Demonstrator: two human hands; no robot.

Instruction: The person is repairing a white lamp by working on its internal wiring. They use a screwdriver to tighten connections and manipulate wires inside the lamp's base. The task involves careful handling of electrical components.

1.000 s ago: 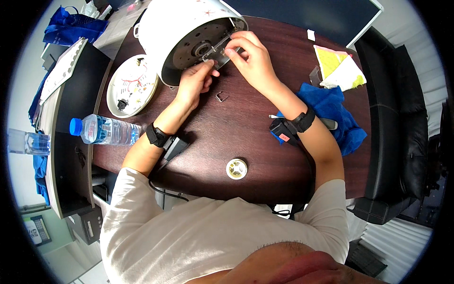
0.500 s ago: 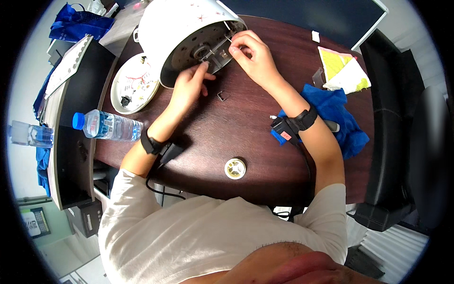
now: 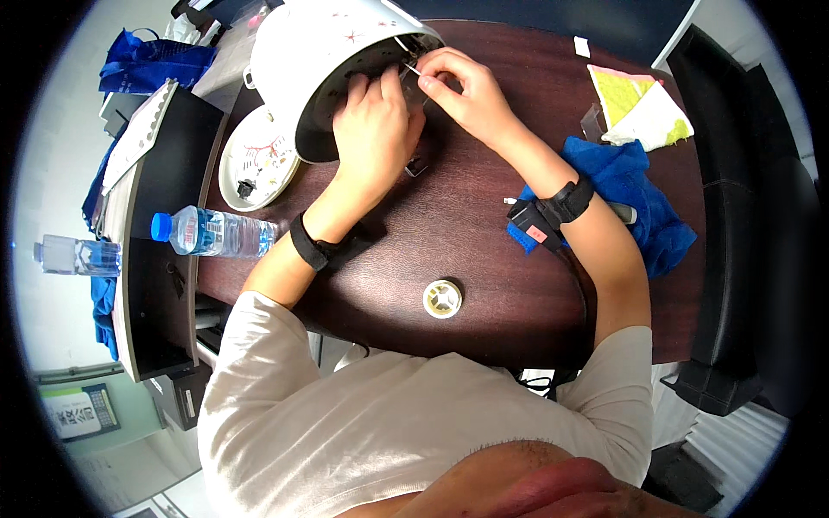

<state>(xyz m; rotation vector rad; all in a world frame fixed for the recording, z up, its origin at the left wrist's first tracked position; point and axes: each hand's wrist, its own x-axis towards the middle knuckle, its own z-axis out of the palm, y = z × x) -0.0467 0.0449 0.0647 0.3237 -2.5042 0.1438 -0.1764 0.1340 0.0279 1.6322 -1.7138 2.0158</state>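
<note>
A white rice cooker body lies tipped on its side at the far end of the table, its open underside toward me. My left hand reaches into that opening with bent fingers; their tips, and whatever they grip, are hidden in the dark interior. At the opening's right rim, my right hand pinches a thin metal rod between thumb and fingers. Beside my left wrist lies a small metal bracket, partly covered. Left of the cooker sits a white round slotted cover with a small black piece on it.
A water bottle lies on its side by my left forearm. A small round spool rests near the front edge. Under my right forearm is a blue cloth; a yellow and white cloth lies farther right. A dark panel borders the far side.
My left hand has moved deeper into the cooker's opening, turning its back toward me and covering the inner parts. My right hand stays at the rim. The whole view has shifted slightly.
</note>
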